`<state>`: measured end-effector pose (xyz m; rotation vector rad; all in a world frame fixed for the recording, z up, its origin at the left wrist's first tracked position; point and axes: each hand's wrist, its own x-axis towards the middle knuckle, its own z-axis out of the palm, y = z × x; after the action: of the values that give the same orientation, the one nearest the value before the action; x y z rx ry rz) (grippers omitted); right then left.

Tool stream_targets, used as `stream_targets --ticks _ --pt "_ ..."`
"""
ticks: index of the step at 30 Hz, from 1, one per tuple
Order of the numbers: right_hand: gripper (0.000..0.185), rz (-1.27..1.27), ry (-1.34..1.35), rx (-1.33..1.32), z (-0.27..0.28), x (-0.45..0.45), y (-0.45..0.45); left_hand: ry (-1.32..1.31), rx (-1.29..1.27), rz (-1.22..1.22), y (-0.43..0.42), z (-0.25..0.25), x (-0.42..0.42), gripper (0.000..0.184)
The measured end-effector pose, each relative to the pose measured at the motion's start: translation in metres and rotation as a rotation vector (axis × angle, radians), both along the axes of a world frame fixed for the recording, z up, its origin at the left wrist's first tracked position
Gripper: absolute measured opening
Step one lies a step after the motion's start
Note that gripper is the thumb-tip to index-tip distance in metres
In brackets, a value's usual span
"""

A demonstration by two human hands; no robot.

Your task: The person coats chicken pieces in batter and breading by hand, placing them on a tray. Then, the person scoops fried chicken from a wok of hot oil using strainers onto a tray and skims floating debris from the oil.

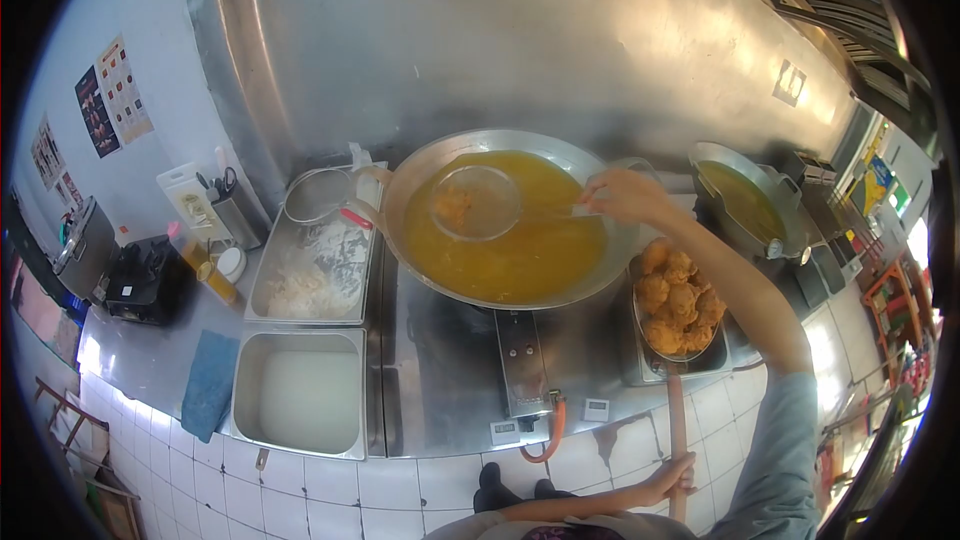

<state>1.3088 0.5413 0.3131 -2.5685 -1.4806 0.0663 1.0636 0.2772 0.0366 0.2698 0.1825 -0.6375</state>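
My right hand (622,195) is closed around the handle end of a round mesh skimmer (485,205), at the right rim of a large wok (400,250) of yellow oil. Inside the skimmer, on its left side, lies an orange-brown fried piece (454,206). Low in the view, my left hand (672,480) wraps round a long wooden handle (678,410). This handle leads up to a basket heaped with golden fried pieces (680,305), which rests over a metal tray right of the wok.
Left of the wok are a tray of white flour (335,255) with a sieve (318,196) on it, and a pan of whitish liquid (305,395). A blue cloth (210,385) hangs over the counter's edge. Another oil pan (740,200) stands at the right.
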Motion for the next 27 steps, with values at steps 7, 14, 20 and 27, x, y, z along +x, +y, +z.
stream_targets --ticks 7,14,20,27 --pt "0.016 -0.314 -0.088 0.013 0.016 0.012 -0.022 -0.018 -0.003 -0.002 0.003 0.004 -0.003 0.031" --pt "0.018 -0.282 0.084 0.101 -0.006 0.042 -0.051 -0.047 -0.024 0.038 -0.004 -0.007 -0.001 0.028" --pt "0.019 -0.358 0.156 0.034 -0.014 0.061 -0.052 -0.013 0.015 0.075 0.003 0.006 -0.004 0.026" --pt "0.023 -0.375 0.191 0.077 -0.033 0.085 -0.057 -0.039 0.005 0.089 0.004 0.007 -0.004 0.024"
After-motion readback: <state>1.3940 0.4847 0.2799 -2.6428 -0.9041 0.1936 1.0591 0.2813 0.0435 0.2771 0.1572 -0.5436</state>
